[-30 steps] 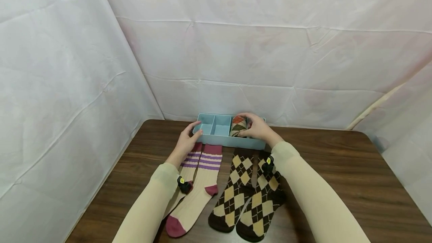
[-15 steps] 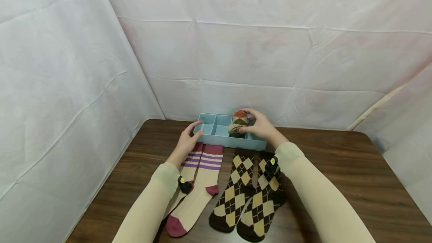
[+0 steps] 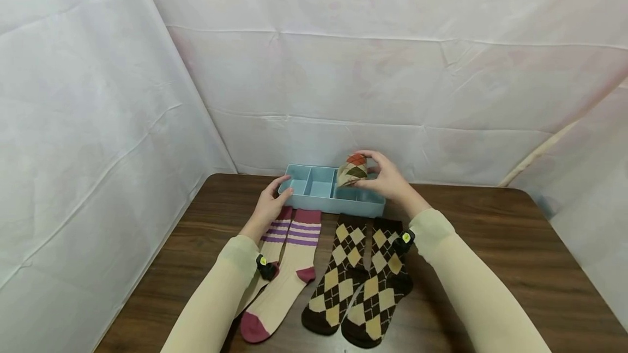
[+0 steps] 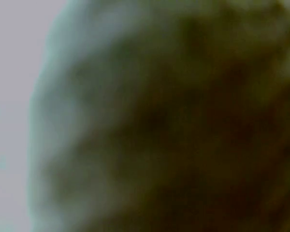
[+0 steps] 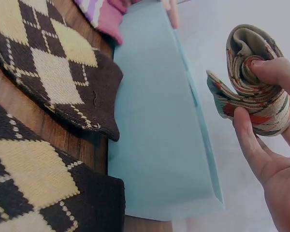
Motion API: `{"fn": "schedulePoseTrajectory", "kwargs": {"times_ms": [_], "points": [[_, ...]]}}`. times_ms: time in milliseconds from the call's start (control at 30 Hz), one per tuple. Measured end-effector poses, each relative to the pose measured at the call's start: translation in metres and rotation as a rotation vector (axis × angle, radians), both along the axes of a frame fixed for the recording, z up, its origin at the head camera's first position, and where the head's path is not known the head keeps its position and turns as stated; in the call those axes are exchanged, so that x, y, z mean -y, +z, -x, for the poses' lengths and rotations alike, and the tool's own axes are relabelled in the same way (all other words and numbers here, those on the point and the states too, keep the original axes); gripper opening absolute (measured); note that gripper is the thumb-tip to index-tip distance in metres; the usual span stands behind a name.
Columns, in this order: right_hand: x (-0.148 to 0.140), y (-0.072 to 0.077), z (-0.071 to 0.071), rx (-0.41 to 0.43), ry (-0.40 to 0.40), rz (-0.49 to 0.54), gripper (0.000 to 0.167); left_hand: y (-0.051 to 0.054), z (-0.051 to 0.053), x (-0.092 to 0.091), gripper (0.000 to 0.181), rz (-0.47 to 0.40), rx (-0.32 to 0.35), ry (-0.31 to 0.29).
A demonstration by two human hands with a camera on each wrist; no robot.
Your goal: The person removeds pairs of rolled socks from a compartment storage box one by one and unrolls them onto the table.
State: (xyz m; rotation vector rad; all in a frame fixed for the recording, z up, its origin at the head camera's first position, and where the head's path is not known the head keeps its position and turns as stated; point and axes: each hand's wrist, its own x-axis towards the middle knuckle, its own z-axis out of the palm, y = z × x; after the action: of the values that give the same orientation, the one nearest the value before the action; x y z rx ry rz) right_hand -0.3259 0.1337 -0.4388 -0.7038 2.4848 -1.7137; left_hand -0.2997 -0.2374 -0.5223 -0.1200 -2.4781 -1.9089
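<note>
My right hand [image 3: 387, 178] pinches a rolled argyle sock bundle [image 3: 353, 170] just above the right part of the light blue divided box [image 3: 338, 206]. In the right wrist view the bundle [image 5: 266, 111] shows its spiral end, with the thumb and fingers of my right hand [image 5: 280, 179] at its ends and the box [image 5: 154, 111] beside it. At the box's left end my left hand [image 3: 267, 206] grips the wall between thumb and fingers. The left wrist view is too dark and blurred to read.
On the wooden table [image 3: 490, 244], in front of the box, lie cream socks with purple stripes [image 3: 289, 266] on the left and brown argyle socks [image 3: 338, 277] on the right. A white cloth wall [image 3: 314, 80] stands behind.
My right hand has lifted the rolled bundle up out of a box compartment and moved slightly right. My left hand has stayed at the box's left end.
</note>
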Motion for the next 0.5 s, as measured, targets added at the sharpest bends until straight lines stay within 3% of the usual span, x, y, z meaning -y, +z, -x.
{"fn": "schedulePoseTrajectory", "kwargs": {"times_ms": [500], "points": [[-0.042, 0.0, -0.043, 0.039, -0.042, 0.075, 0.086, 0.004, 0.003, 0.007, 0.062, 0.106, -0.032, 0.017]]}}
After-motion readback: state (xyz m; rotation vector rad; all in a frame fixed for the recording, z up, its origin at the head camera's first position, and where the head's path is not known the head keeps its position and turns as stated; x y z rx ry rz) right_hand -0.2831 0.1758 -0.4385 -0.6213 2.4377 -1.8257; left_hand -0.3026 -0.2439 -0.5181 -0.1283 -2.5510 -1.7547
